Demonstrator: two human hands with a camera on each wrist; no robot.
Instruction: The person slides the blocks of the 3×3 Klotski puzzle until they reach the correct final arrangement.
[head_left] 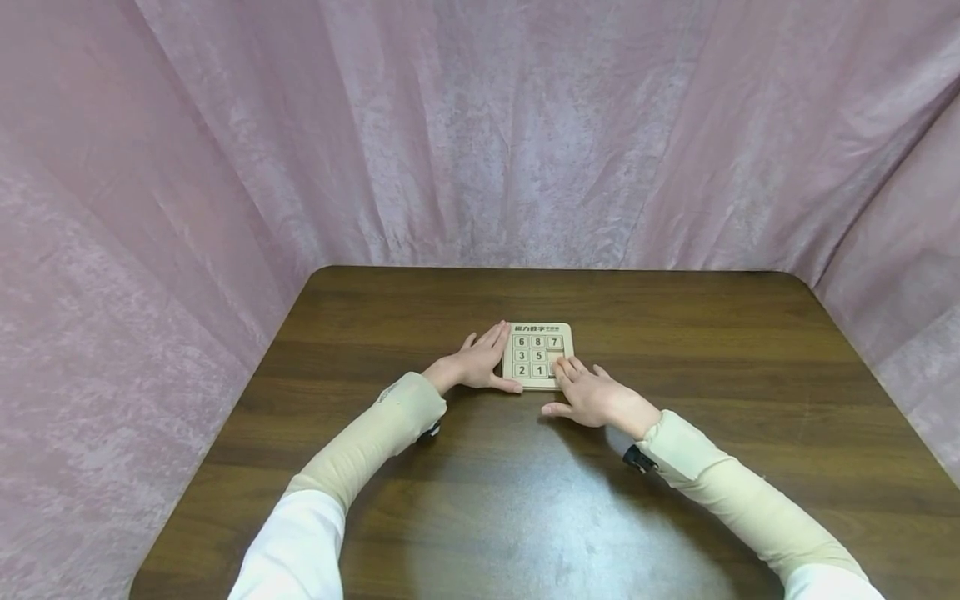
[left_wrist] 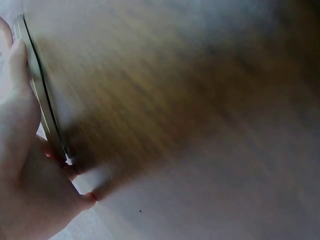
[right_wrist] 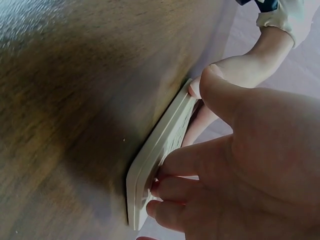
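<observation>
A pale number slide puzzle [head_left: 537, 385] lies flat on the brown table. Its top row reads 6, 8, 7, with 3 and 5 below, then 2 and 1. The slot at the right of the middle row looks bare, and fingers cover most of the bottom right cell. My left hand [head_left: 480, 363] steadies the puzzle's left side, fingers extended along it and thumb at the lower left corner. Fingertips of my right hand [head_left: 588, 397] touch the bottom right cell, its thumb held away over the table. In the right wrist view, the puzzle's edge [right_wrist: 150, 150] shows beside the fingers.
The wooden table [head_left: 360, 321] extends on all sides of the puzzle. Pink curtains [head_left: 510, 133] hang behind it and at both sides. Dark wrist devices show at the cuffs of pale sleeves [head_left: 382, 442].
</observation>
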